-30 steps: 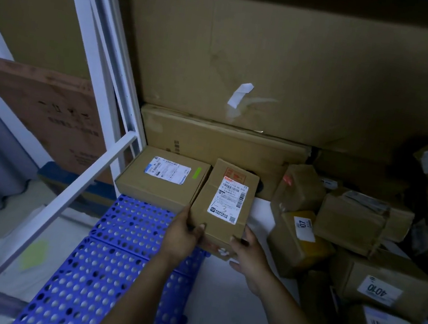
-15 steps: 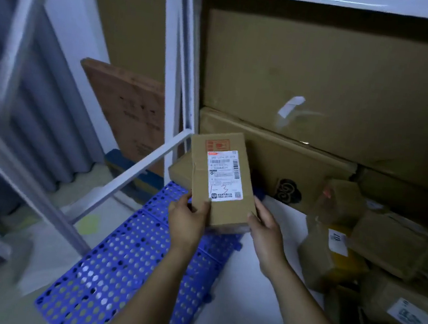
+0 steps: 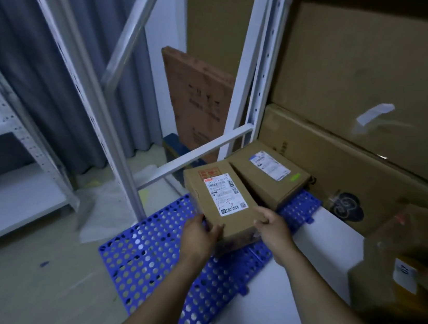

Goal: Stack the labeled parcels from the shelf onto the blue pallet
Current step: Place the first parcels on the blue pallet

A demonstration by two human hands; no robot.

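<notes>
Dim storeroom, blue pallet (image 3: 156,260) below. Left hand (image 3: 199,237) and right hand (image 3: 275,232) both clasp labeled parcel (image 3: 226,196). Best: lower flat, flush beside placed parcel (image 3: 267,179), label up.

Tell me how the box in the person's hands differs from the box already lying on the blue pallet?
The left hand and right hand grip the held parcel; the resting parcel lies untouched at the far end of the blue pallet. The held parcel's label carries a red strip and handwriting; the resting parcel has a green sticker beside its label. Both are brown cardboard, labels up.
</notes>
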